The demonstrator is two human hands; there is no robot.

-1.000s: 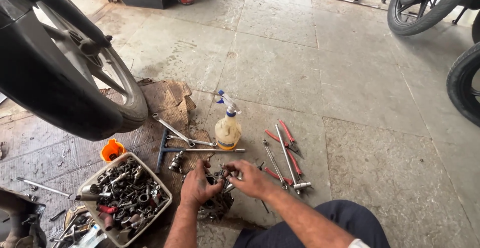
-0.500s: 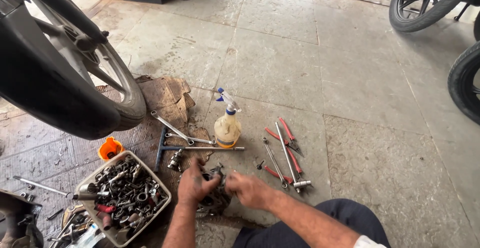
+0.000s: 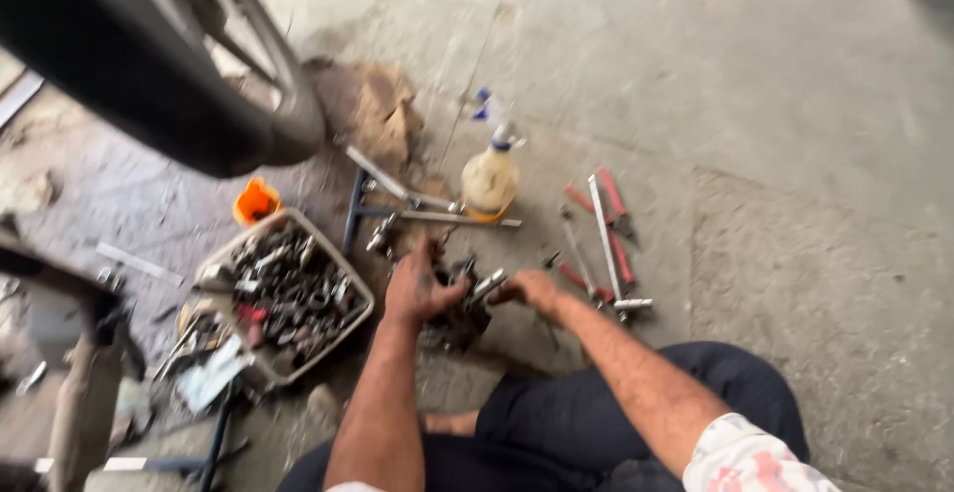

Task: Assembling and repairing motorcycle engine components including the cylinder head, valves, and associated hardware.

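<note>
Concrete workshop floor, left hand (image 3: 419, 288) gripping dark metal part (image 3: 459, 315), right hand (image 3: 532, 288) gripping bright rod (image 3: 487, 284) angled up-right.

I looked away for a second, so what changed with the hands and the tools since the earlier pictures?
The left hand and right hand closed together on the dark metal part; the right now has its grip on a shiny metal piece. The spray bottle, parts tray and red-handled tools stayed put.
</note>
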